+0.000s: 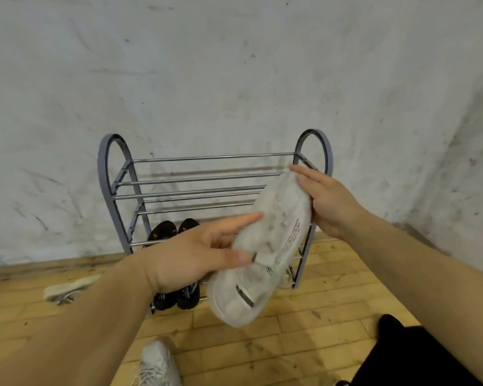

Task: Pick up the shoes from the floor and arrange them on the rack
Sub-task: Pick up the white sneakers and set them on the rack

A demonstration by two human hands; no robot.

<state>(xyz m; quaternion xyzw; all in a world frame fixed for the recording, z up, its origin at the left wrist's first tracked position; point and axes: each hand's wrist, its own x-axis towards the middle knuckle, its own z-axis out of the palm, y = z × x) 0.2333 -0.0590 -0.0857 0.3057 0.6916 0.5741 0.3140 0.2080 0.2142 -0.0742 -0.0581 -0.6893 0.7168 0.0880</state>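
Note:
A white sneaker (265, 252) hangs in the air in front of the rack, its pale sole turned toward me. My left hand (204, 252) grips it at the heel end, thumb across the sole and index finger stretched along its side. My right hand (324, 201) holds the toe end with fingers wrapped over the edge. The grey metal shoe rack (204, 176) stands against the wall; its upper bars carry nothing. A pair of black shoes (176, 296) sits on its lowest tier, partly hidden by my left hand.
Another white sneaker (158, 363) lies on the wooden floor near the bottom edge. A pale flat shoe (67, 288) lies on the floor left of the rack. A dark garment (410, 355) fills the lower right corner. A scuffed white wall rises behind the rack.

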